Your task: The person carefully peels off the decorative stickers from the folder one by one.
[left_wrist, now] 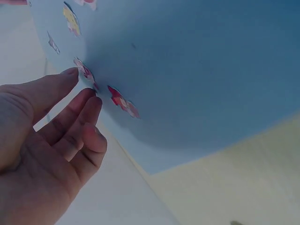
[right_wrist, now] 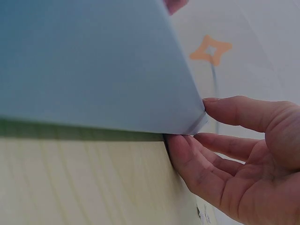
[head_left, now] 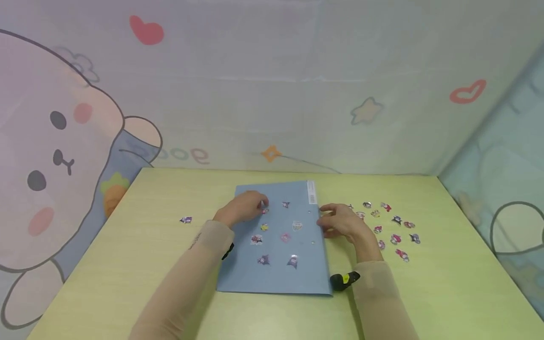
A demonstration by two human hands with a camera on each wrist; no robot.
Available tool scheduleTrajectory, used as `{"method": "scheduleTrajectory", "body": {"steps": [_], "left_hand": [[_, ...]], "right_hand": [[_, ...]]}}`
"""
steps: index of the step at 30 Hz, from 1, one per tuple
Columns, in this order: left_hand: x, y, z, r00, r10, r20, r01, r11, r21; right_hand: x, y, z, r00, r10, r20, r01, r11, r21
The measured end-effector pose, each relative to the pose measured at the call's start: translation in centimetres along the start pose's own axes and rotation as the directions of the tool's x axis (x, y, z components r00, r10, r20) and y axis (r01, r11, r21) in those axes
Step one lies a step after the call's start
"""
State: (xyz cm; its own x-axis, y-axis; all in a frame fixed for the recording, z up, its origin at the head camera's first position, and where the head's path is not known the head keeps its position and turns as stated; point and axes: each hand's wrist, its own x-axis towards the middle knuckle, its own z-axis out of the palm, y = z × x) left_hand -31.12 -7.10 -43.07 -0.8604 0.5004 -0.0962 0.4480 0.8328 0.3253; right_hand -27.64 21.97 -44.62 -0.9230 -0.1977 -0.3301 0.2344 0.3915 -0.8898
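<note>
My left hand [head_left: 242, 208]: fingers bent at a cartoon sticker [head_left: 265, 211], pinching or only touching, cannot tell | my right hand [head_left: 345, 221]: grasping right edge of blue folder [head_left: 272, 279] | folder on table [head_left: 450, 288], loose stickers [head_left: 396, 239] to its right

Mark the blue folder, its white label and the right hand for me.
Blue folder [head_left: 274, 280], head view: bare lower part.
White label [head_left: 312, 192], head view: its middle.
Right hand [head_left: 344, 221], head view: middle of the hand.

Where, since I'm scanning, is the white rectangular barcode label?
In the head view, the label is at the top-right corner of the blue rectangular folder, beyond the right hand.
</note>
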Motion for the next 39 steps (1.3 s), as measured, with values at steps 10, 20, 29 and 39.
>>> {"method": "scheduleTrajectory", "body": {"steps": [10,20,29,39], "left_hand": [[0.5,0.4,0.5,1.000,-0.010,-0.003,0.010,0.999,0.040],[0.3,0.6,1.0,0.999,-0.019,-0.036,0.020,1.000,0.021],[0.2,1.0,1.1,0.998,-0.045,-0.045,0.046,0.998,0.035],[0.1,0.9,1.0,0.998,0.051,-0.048,-0.047,0.995,0.087]], "right_hand": [[0.0,-0.3,0.5,1.000,0.000,-0.003,0.000,1.000,-0.019],[0.1,-0.1,0.6,1.000,-0.003,-0.009,0.003,1.000,-0.026],[-0.1,-0.2,0.6,1.000,-0.006,-0.011,0.006,1.000,-0.031],[0.0,-0.1,0.5,1.000,-0.008,-0.009,0.008,1.000,-0.020]]}}
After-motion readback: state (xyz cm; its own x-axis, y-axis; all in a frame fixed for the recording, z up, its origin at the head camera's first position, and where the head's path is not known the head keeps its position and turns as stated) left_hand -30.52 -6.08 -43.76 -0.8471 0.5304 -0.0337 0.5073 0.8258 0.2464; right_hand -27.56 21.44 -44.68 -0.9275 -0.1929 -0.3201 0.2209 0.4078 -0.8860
